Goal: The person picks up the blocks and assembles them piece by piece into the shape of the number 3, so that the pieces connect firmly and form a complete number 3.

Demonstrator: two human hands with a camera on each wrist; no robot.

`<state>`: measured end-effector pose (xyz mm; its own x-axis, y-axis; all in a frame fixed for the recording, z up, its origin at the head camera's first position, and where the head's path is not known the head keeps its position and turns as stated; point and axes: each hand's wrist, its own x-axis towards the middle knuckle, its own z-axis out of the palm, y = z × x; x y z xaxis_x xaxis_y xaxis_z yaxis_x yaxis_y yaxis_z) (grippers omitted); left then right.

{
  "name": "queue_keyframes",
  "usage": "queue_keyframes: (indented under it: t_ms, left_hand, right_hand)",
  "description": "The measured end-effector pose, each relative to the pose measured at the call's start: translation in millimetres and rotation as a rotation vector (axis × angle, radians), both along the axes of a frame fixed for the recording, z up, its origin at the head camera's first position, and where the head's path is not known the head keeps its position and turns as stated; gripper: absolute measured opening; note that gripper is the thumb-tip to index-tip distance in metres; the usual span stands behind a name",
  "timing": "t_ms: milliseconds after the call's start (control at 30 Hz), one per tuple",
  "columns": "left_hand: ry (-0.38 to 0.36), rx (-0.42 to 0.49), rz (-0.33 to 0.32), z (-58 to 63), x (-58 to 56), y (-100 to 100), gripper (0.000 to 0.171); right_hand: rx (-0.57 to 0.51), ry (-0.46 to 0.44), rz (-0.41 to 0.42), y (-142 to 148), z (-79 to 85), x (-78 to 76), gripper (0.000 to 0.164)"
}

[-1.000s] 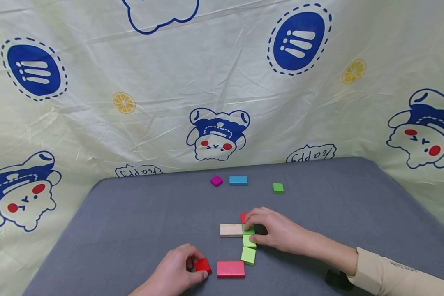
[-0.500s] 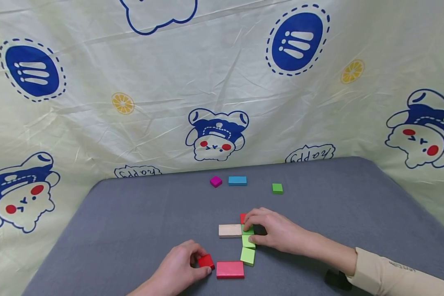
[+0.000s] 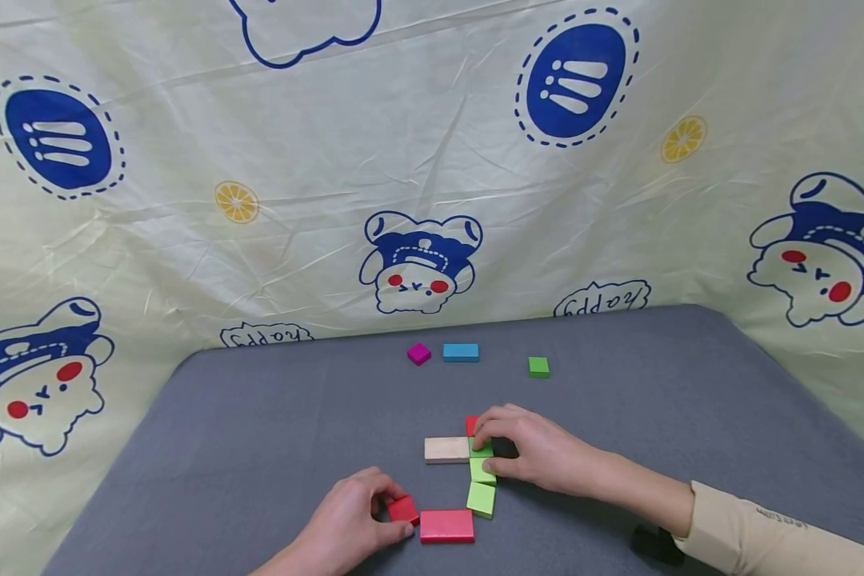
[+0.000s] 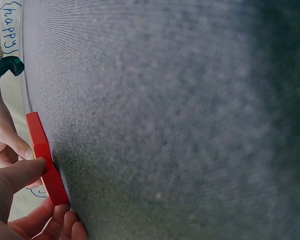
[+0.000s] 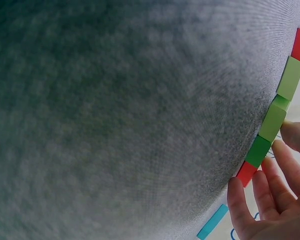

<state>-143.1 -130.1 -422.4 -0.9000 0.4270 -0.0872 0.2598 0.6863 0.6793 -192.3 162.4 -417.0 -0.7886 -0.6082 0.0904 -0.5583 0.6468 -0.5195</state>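
Note:
Beside the left end of a red rectangular block, my left hand pinches a small red block between thumb and fingers. In the left wrist view the two red pieces meet end to end. My right hand rests over a column of small blocks. Its thumb touches a light green block and its fingertips lie along the darker green block and the red block at the far end. A second light green block sits nearer, by the red rectangle's corner.
A plain wooden block lies against the column's left side. Toward the far edge of the grey table are a magenta block, a blue block and a green block. A printed curtain hangs behind.
My left hand has moved the small red block rightward, up to the red rectangular block. My right hand has stayed on the column. The view has shifted slightly.

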Motion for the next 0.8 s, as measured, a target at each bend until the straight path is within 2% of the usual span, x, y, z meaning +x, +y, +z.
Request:
queue_keyframes:
  t_ms: [700, 800]
  left_hand:
    - [-0.038, 0.002, 0.005, 0.4, -1.8, 0.7, 0.028]
    - [-0.046, 0.025, 0.018, 1.2, -2.8, 0.9, 0.028]
  right_hand:
    - [0.007, -0.001, 0.004, 0.1, -0.5, -1.0, 0.02]
    - [0.008, 0.0, 0.004, 0.1, -0.6, -1.0, 0.02]
